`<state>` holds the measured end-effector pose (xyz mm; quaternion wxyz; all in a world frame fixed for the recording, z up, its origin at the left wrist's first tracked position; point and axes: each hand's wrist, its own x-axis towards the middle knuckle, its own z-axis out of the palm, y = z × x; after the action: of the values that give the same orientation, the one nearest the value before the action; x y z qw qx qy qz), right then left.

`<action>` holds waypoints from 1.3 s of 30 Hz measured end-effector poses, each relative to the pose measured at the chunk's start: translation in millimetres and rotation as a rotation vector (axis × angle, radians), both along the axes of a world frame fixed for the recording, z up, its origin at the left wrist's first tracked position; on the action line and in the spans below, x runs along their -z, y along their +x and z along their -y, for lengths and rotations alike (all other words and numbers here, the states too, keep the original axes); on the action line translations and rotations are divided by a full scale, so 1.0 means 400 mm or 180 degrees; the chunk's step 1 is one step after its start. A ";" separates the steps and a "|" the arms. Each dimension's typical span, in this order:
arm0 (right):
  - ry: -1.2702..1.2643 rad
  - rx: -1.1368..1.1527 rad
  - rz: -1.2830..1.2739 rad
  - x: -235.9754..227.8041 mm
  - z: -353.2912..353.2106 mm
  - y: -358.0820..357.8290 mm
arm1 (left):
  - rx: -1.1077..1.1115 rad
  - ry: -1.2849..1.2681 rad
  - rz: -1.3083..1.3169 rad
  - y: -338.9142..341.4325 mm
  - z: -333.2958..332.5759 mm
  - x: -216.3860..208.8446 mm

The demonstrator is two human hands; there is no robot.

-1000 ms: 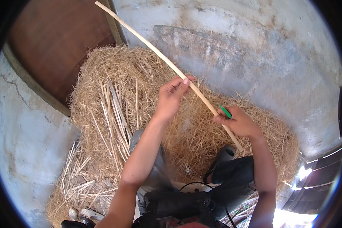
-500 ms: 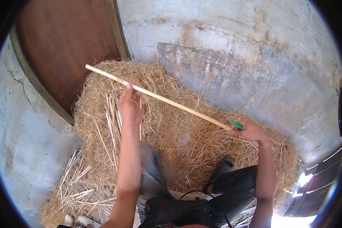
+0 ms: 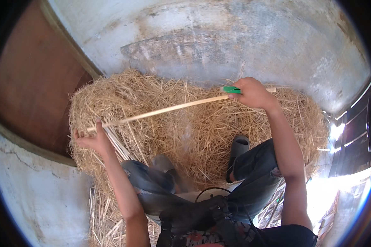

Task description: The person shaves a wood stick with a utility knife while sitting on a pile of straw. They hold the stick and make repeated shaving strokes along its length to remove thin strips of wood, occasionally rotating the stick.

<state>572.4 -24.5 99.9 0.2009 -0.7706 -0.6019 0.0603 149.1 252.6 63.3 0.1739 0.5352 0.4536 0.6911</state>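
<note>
A long, pale bamboo stick [image 3: 173, 108] stretches between my two hands above a heap of dry shavings, its left end lower than its right. My right hand [image 3: 253, 92] is closed round it near the right end, and a short piece sticks out past the hand. In the same grip is a small green tool [image 3: 231, 89], mostly covered by the fingers; its working part cannot be made out. At the other end my left hand [image 3: 92, 140] has the stick between its raised thumb and its fingers. Several split strips [image 3: 117, 142] lie close to that hand.
The straw-like heap [image 3: 202, 144] surrounds my feet, one in a dark slipper [image 3: 239, 146]. Behind it curves a stained grey wall [image 3: 185, 49], with a brown door panel [image 3: 33, 78] on the left. More pale strips [image 3: 105, 218] lie at lower left. Bright gaps show at right.
The stick has swung from sloping down rightward to sloping up rightward. My right hand has risen, and my left has moved lower and outward toward the left end. The view has turned somewhat.
</note>
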 end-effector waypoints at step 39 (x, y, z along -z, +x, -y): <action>0.1053 0.0778 -0.3148 0.054 -0.146 -0.207 | 0.5795 -0.3266 0.0522 0.164 0.342 0.135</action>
<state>489.5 33.7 78.3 0.5848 -0.6726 -0.3428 0.2967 214.6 116.0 9.5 0.8646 0.4879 0.1050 0.0580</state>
